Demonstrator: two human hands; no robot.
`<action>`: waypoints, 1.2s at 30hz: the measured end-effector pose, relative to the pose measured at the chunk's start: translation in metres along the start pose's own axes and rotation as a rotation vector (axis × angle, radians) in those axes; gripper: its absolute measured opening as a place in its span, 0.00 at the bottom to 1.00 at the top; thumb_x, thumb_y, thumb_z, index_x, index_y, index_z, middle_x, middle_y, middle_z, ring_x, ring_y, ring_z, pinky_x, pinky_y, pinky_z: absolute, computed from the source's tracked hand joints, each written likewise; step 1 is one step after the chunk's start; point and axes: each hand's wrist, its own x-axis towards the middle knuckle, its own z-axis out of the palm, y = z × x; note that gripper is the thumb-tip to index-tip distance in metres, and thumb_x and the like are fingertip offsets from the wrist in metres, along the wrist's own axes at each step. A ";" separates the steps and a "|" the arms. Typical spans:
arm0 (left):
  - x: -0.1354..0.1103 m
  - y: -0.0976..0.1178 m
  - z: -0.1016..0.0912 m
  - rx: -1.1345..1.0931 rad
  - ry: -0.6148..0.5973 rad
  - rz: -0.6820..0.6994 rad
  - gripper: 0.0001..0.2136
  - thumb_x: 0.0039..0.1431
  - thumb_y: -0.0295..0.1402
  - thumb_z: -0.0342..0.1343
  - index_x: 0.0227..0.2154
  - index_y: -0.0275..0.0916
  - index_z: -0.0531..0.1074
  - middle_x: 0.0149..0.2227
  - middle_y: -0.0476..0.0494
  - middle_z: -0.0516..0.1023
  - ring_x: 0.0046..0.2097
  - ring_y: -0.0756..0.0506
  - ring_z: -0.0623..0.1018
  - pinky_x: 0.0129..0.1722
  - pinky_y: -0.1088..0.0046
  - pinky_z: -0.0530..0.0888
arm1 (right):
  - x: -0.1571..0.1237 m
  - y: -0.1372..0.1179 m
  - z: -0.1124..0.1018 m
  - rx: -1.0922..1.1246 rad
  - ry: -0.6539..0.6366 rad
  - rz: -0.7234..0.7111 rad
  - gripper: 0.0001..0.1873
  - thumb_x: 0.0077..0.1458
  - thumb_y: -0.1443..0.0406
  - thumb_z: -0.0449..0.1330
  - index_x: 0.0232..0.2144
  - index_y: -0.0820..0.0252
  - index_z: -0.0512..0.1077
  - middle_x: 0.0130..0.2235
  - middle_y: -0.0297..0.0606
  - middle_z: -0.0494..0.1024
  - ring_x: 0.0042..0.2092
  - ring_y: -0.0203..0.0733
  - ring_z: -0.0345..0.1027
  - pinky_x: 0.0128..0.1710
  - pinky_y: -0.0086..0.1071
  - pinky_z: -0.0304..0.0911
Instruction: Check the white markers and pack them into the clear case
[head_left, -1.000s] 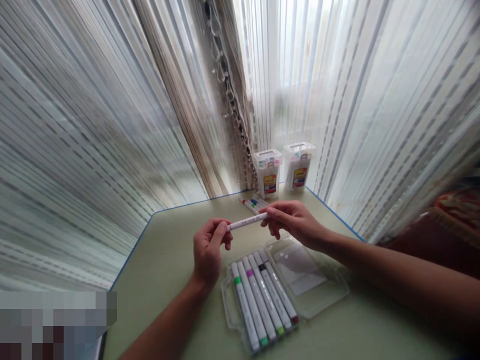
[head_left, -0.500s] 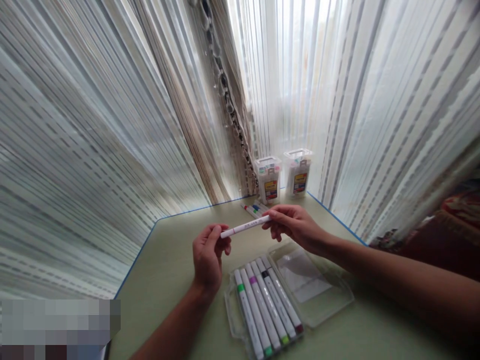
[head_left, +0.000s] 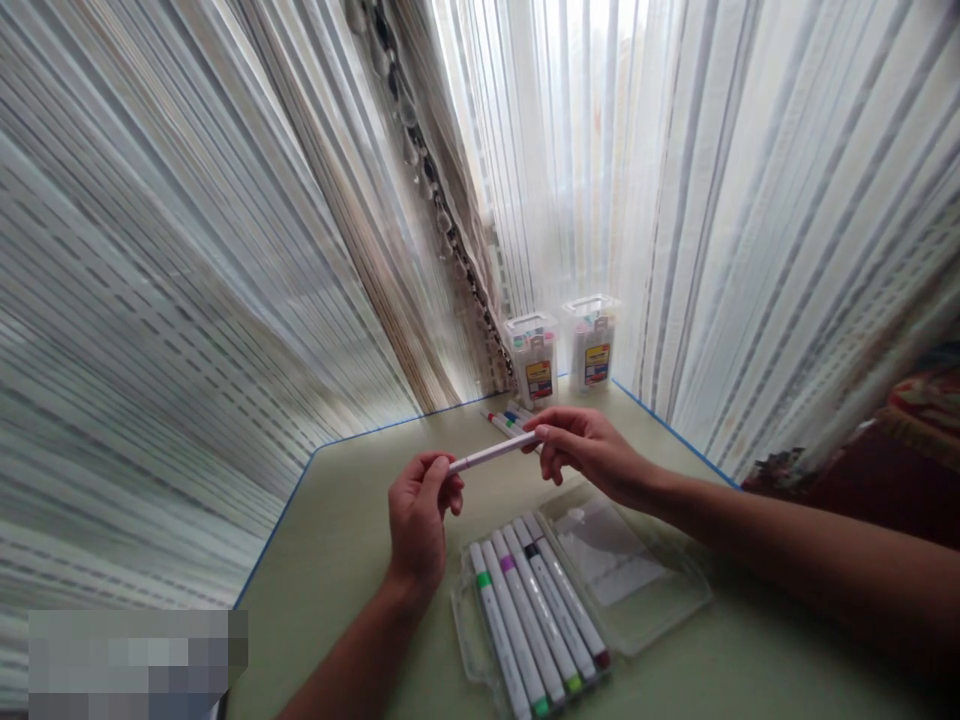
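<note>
A white marker (head_left: 491, 455) is held level above the table between my two hands. My left hand (head_left: 421, 510) pinches its left end between thumb and fingers. The right end is gripped by my right hand (head_left: 589, 447), thumb on the near side. A thin dark ring shows near the marker's left end. Below my hands lies an open clear plastic case (head_left: 469, 640) with several white markers (head_left: 536, 620) side by side, their bands and ends green, purple, black and dark red. The case's lid (head_left: 675, 620) is folded out to the right, a white paper (head_left: 607, 555) inside it.
Two clear lidded boxes of markers (head_left: 534, 365) (head_left: 592, 345) stand at the table's far corner. A few loose markers (head_left: 504, 422) lie before them, partly behind my right hand. Striped string curtains (head_left: 225, 250) hang along the blue-edged green table (head_left: 337, 520).
The marker has been turned slightly about its length, so the print on its side no longer shows. Both hands keep their grip. The view has shifted a little.
</note>
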 end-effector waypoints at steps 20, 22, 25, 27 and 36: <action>-0.001 -0.005 0.004 0.072 -0.098 0.041 0.13 0.56 0.40 0.63 0.34 0.31 0.79 0.23 0.48 0.75 0.18 0.55 0.68 0.17 0.80 0.63 | -0.003 0.001 -0.003 -0.134 -0.007 -0.035 0.16 0.51 0.58 0.72 0.38 0.63 0.80 0.29 0.37 0.81 0.23 0.33 0.72 0.21 0.28 0.67; -0.001 -0.005 0.006 0.032 -0.081 0.028 0.13 0.57 0.39 0.61 0.33 0.31 0.78 0.23 0.47 0.75 0.18 0.55 0.68 0.17 0.80 0.63 | -0.005 0.002 -0.003 -0.152 -0.003 -0.030 0.15 0.51 0.58 0.72 0.37 0.62 0.80 0.29 0.37 0.82 0.23 0.33 0.72 0.21 0.27 0.66; -0.001 -0.005 0.007 0.020 -0.083 0.013 0.10 0.60 0.35 0.57 0.33 0.30 0.77 0.23 0.45 0.77 0.18 0.54 0.68 0.17 0.80 0.64 | -0.007 0.003 -0.003 -0.174 0.011 -0.027 0.14 0.52 0.58 0.71 0.37 0.62 0.80 0.29 0.37 0.82 0.24 0.33 0.72 0.22 0.27 0.67; -0.001 -0.005 0.007 0.025 -0.088 0.013 0.08 0.60 0.31 0.55 0.33 0.31 0.76 0.23 0.45 0.77 0.17 0.54 0.69 0.17 0.80 0.63 | -0.007 0.002 -0.004 -0.193 0.021 -0.033 0.13 0.53 0.58 0.70 0.37 0.61 0.79 0.29 0.37 0.82 0.24 0.32 0.72 0.22 0.26 0.67; -0.002 0.002 0.010 0.036 -0.102 0.056 0.05 0.57 0.28 0.59 0.34 0.31 0.77 0.26 0.42 0.78 0.19 0.53 0.70 0.18 0.79 0.65 | -0.002 -0.005 -0.005 -0.226 0.018 -0.047 0.09 0.54 0.60 0.69 0.35 0.59 0.78 0.29 0.35 0.81 0.25 0.31 0.70 0.23 0.26 0.66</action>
